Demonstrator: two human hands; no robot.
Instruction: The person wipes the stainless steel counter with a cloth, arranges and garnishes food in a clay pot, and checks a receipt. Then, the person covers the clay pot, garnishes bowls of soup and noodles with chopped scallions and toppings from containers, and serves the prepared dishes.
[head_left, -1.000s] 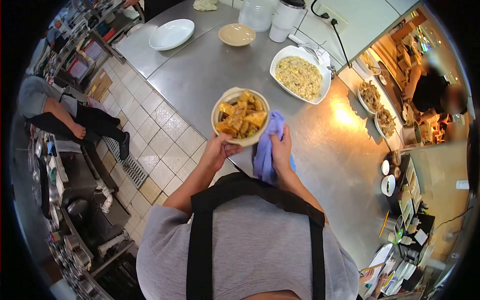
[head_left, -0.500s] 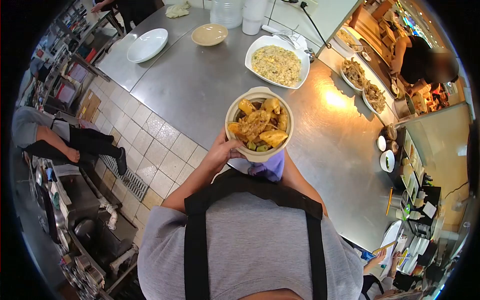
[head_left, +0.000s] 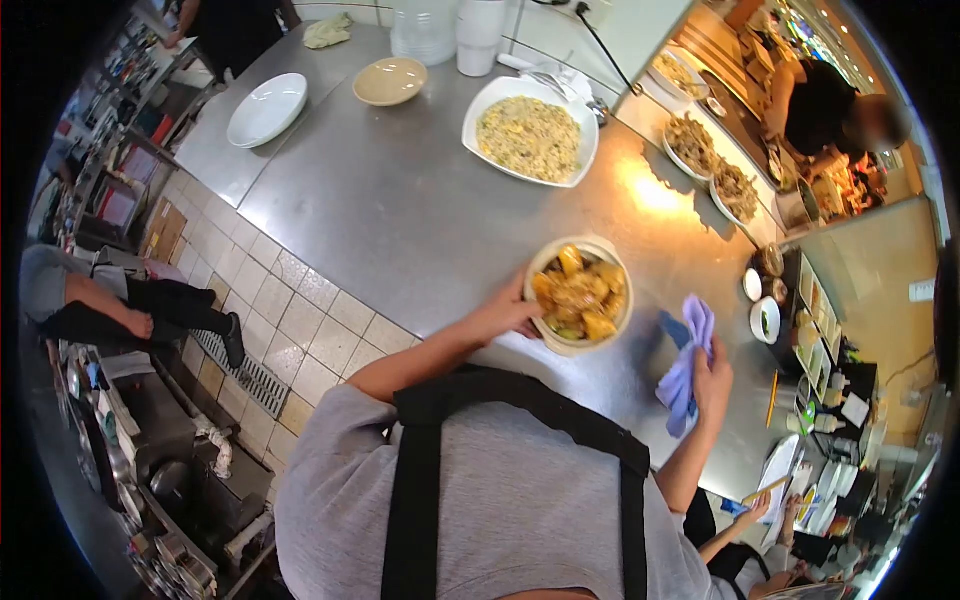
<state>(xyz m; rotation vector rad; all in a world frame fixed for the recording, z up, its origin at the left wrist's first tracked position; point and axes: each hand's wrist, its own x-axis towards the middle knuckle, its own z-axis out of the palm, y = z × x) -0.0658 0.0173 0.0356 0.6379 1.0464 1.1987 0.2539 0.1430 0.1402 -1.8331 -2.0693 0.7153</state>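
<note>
My left hand (head_left: 515, 308) grips the near left side of a pale clay pot (head_left: 575, 348), thumb at its rim. Chunky pieces of browned, sauced food (head_left: 580, 295) fill the pot, with some green at the lower edge. The pot is over the steel counter (head_left: 390, 220); whether it touches the surface I cannot tell. Off to the right, my right hand (head_left: 713, 375) is closed on a purple cloth (head_left: 686, 365), which hangs in folds above the counter.
Fried rice in a white square dish (head_left: 478, 150) stands beyond the pot. Farther left are a tan bowl (head_left: 390, 82) and a white oval plate (head_left: 267, 110). Bowls of shredded food (head_left: 690, 145) line the right ledge. Other people work at left, upper right and lower right.
The clay pot has moved right and nearer the counter in my left hand. My right hand has swung away to the right with the purple cloth, which was beneath the pot before.
</note>
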